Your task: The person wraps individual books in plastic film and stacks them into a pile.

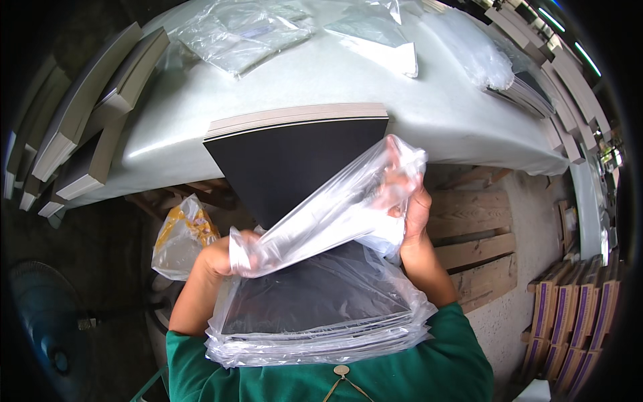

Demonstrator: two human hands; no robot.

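A clear plastic bag point(328, 204) is stretched slantwise between my two hands. My left hand point(244, 253) is closed on its lower left end, with film over the fingers. At the upper right end my right hand point(407, 194) grips the bag, its fingers showing blurred through the film. Behind the bag, a stack of large boards with a black top sheet point(288, 157) and pale edges rests partly on the table, its near part hidden. Below my hands, close to my body, lies a pile of plastic-wrapped dark sheets point(315, 295).
A table point(462, 127) with a pale cover carries a clear plastic packet point(248, 40) and more film. Thick board stacks point(87, 100) stand at the left. Below are a wooden pallet point(472, 228), a taped plastic bundle point(181, 234), a fan point(57, 315) and stacked cartons point(569, 315).
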